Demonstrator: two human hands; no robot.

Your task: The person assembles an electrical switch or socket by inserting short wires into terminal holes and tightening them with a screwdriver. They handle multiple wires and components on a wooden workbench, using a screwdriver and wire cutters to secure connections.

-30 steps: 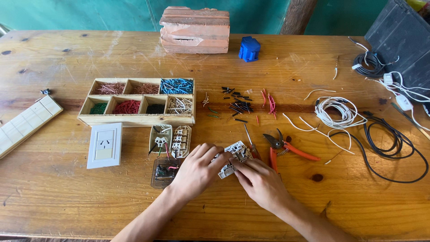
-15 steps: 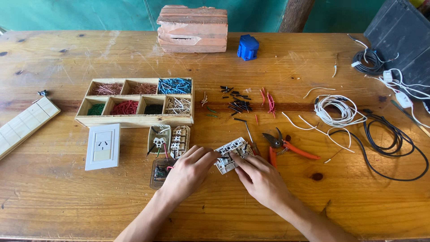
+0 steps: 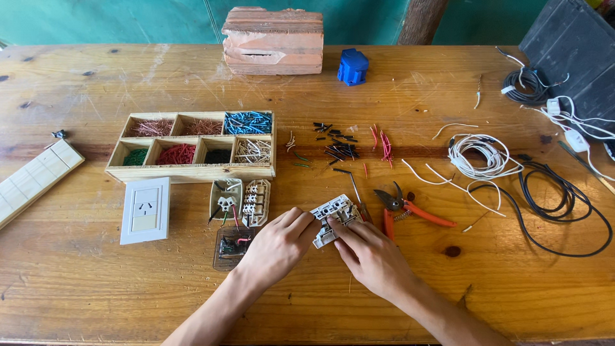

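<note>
at the near middle of the wooden table (image 3: 96, 282), a small white socket module (image 3: 333, 214) sits pinched between both hands. the left hand (image 3: 275, 247) grips its near end, the right hand (image 3: 371, 256) closes fingers over its top, hiding much of it; what the fingertips do there is too small to tell. just beside it lie orange-handled cutters (image 3: 407, 210) and a thin screwdriver (image 3: 354, 189), its handle partly behind the module. left of the hands sit opened socket parts (image 3: 240, 202) and a white faceplate (image 3: 146, 210); beyond, a compartment tray (image 3: 192, 173) of wire bits.
</note>
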